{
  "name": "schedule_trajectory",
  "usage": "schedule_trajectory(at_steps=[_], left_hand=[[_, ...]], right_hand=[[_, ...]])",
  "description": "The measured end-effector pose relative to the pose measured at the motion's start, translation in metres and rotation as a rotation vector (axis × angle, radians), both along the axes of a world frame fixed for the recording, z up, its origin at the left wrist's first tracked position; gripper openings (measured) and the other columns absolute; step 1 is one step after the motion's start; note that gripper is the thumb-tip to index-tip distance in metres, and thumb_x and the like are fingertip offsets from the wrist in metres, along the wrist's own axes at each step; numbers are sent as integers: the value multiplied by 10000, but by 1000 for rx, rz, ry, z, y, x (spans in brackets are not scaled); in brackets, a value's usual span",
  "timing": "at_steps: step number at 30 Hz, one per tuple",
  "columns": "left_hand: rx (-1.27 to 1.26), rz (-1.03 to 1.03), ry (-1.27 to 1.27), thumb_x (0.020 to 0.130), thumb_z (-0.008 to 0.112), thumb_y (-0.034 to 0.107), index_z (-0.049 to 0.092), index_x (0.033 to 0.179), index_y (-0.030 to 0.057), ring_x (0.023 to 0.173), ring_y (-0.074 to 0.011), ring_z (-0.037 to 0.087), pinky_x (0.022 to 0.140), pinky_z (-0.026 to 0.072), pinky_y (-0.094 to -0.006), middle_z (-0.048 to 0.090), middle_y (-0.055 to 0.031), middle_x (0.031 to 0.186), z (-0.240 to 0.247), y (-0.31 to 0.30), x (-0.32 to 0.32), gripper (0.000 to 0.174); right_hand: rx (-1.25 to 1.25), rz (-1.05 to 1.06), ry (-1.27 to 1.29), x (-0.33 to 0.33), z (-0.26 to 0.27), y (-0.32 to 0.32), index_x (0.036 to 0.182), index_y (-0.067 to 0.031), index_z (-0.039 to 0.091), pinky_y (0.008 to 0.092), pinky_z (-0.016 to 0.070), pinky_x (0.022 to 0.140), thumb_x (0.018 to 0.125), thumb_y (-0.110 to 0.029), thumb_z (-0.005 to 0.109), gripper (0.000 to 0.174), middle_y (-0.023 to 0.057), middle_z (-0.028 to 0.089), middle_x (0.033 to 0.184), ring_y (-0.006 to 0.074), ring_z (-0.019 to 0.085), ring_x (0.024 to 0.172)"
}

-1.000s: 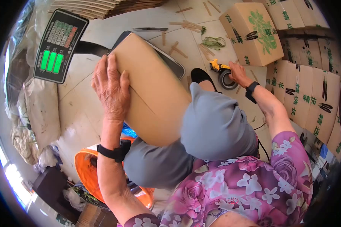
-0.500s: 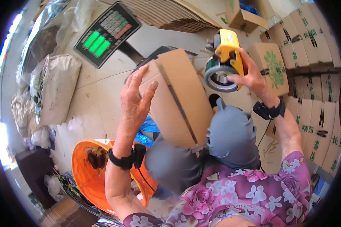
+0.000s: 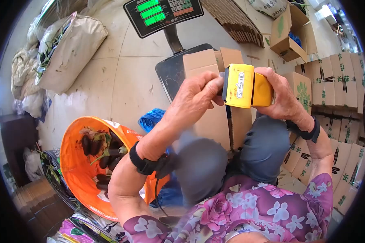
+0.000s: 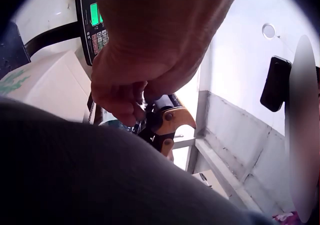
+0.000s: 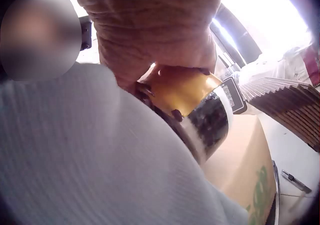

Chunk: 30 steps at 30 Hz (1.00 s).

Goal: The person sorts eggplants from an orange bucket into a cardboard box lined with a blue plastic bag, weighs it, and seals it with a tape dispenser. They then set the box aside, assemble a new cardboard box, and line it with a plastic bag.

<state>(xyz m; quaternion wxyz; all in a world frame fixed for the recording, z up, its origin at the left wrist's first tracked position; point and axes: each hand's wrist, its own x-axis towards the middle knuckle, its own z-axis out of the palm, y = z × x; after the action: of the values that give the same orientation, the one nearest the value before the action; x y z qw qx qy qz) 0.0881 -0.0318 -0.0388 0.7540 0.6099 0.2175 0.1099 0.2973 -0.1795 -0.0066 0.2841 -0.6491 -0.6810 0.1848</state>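
Note:
In the head view my right hand (image 3: 282, 95) grips a yellow tape dispenser (image 3: 240, 87), thumb and fingers around its body, above the carton. My left hand (image 3: 196, 93) meets the dispenser's other end with curled fingers, pinching at the tape there; the pinched bit is mostly hidden. The left wrist view shows these fingers (image 4: 125, 107) beside the dispenser's roller and orange-yellow frame (image 4: 175, 121). Below both hands a brown carton (image 3: 211, 129) leans between the knees, its end flaps raised and a dark seam running along it. The right wrist view shows the dark tape roll (image 5: 210, 122).
A scale platform (image 3: 170, 73) lies behind the carton, its lit display (image 3: 162, 16) standing above. An orange basket (image 3: 75, 174) of eggplants is at the left. Printed cartons (image 3: 332, 85) are stacked at the right; flat cardboard (image 3: 233, 20) stands at the back.
My right hand has picked the tape dispenser up from the floor and brought it over the carton. My left hand has left the carton and come to the dispenser. The carton has turned, seam upward.

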Motion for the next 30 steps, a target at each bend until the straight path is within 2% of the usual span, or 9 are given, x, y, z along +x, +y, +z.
schedule_trajectory(at_steps=[4,10,13,15,16,17,19,25,30], left_hand=[[102,181,-29,980,548,145,622,932,-26,607,-84,545,563,450,-243,576,-28,677,-11,-1,-9,192],[43,359,93,967,558,166,626,892,-16,598,-83,527,554,425,-253,567,-17,670,-59,11,-59,208],[-58,684,-24,988,532,202,585,814,90,564,-48,362,523,339,-225,419,52,662,-144,38,-120,214],[-362,1004,-94,986,543,229,573,829,117,556,-53,323,516,304,-227,394,53,651,-224,70,-215,195],[-316,841,23,997,539,254,571,869,95,570,-63,353,533,328,-226,417,47,661,-190,58,-197,207],[-189,806,94,1005,532,259,585,905,69,604,-70,442,570,383,-217,475,28,684,-173,42,-161,220],[-197,783,99,1015,527,263,597,933,47,677,-81,546,618,439,-211,560,3,764,-139,27,-108,242],[-95,565,-13,1024,513,265,622,1063,20,767,-97,617,660,474,-216,636,-37,846,-111,25,-72,271],[20,339,27,970,525,154,632,1114,-15,893,-151,657,753,518,-268,677,-101,1025,-83,19,-38,246]], right_hand=[[-127,3,-43,-8,13,8,1221,-35,495,404,520,839,698,-136,798,612,196,627,1082,393,631,965],[-135,157,-166,-20,16,20,1193,-14,518,419,526,820,712,-153,780,564,201,626,1062,405,624,948],[-188,148,-322,-8,19,16,1191,-13,518,428,526,812,701,-147,773,569,203,627,1031,410,623,938],[-223,130,-431,5,24,17,1194,-14,517,435,525,809,696,-141,768,572,205,627,1013,413,622,932],[-249,86,-461,12,24,19,1193,-11,519,438,525,807,683,-133,769,581,207,630,1014,413,625,931],[-283,48,-481,11,22,18,1191,-8,522,441,525,805,670,-126,771,589,209,632,1016,412,627,929],[-187,60,-388,6,19,23,1189,-12,534,427,525,810,648,-117,780,603,215,631,1030,410,630,931],[-362,-82,-349,23,51,3,1227,-27,547,375,492,899,586,-79,807,694,170,646,1100,344,636,1003],[-272,-88,-394,22,38,-7,1226,-21,552,384,506,895,605,-121,810,680,177,655,1069,341,648,977]])
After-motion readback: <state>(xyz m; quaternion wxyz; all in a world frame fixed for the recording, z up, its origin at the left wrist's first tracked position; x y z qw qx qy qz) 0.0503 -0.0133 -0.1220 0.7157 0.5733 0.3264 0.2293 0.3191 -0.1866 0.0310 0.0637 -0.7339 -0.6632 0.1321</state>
